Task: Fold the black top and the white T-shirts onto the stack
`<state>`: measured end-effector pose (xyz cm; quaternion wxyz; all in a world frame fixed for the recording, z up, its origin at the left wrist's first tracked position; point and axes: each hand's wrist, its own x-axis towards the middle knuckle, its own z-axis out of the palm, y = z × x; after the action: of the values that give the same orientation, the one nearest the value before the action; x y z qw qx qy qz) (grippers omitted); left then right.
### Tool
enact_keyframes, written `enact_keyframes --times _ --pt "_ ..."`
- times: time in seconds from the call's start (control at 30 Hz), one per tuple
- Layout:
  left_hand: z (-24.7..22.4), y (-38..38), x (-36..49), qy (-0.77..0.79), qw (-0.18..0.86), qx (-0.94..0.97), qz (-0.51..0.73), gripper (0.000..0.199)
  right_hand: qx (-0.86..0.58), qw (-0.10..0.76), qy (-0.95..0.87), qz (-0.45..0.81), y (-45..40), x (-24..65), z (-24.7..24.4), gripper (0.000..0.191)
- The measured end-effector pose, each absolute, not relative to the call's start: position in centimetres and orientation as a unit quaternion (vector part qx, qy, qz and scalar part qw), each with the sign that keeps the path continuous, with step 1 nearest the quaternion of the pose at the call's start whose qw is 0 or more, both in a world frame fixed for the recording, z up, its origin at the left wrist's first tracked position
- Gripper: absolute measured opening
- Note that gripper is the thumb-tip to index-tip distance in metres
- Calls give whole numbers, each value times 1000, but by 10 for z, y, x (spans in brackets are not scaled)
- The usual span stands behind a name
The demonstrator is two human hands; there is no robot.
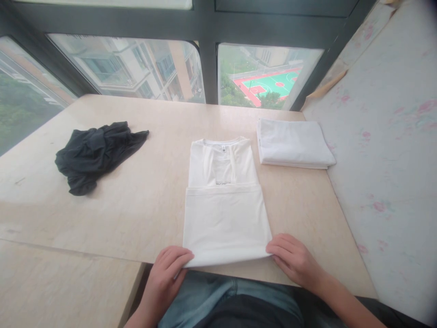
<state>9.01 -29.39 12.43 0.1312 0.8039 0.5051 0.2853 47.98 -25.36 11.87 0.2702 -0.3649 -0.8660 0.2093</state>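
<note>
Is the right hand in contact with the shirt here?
Touching. The head view shows the right hand's fingertips on the near right corner of the shirt, with no gap between them.

1. This is looking like a room in a home, several floors up.
2. Floral wallpaper is covering the right-hand wall, and its torn edge is curling away beside the dark window frame.
3. Beyond the glass, an apartment-style building is standing nearby, and a green-and-red sports court is lying well below beside trees, suggesting a residential neighbourhood.
4. A pale tabletop is running right up to the windows, like a broad sill.
5. Everyday clothes, a white shirt and a rumpled black garment, are lying on it.
</note>
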Motion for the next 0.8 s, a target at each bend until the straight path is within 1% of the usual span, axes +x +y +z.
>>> enact_keyframes --times 0.07,0.13,0.2,0.27,0.37,0.43,0.5,0.57,0.6,0.67,0.73,0.8 --pt "141 -297 88 511 194 784 294 22 -382 288 -848 229 -259 479 132 20" --pt "163 -301 85 520 249 761 297 17 -392 301 -829 260 -264 480 151 23" --pt "188 -301 83 541 272 732 311 11 -401 316 -811 286 -264 481 170 28" --pt "210 -295 83 580 272 692 332 8 -421 340 -789 292 -256 482 185 29" --pt "232 -267 88 658 257 609 361 18 -480 399 -729 282 -222 473 198 31" --pt "239 -233 92 693 258 562 370 26 -514 449 -668 296 -183 461 200 35" --pt "237 -188 94 691 277 544 387 35 -525 488 -621 316 -136 445 196 37" --pt "225 -138 94 671 294 536 419 42 -538 489 -610 315 -87 429 186 39" --pt "216 -114 93 666 295 537 426 44 -552 477 -611 307 -64 421 179 40" --pt "192 -72 89 683 268 554 393 41 -589 439 -617 283 -26 407 161 42" --pt "165 -45 85 719 225 571 326 39 -618 390 -636 249 -2 396 141 48" --pt "140 -36 82 742 184 588 264 45 -623 348 -671 200 5 388 122 52"
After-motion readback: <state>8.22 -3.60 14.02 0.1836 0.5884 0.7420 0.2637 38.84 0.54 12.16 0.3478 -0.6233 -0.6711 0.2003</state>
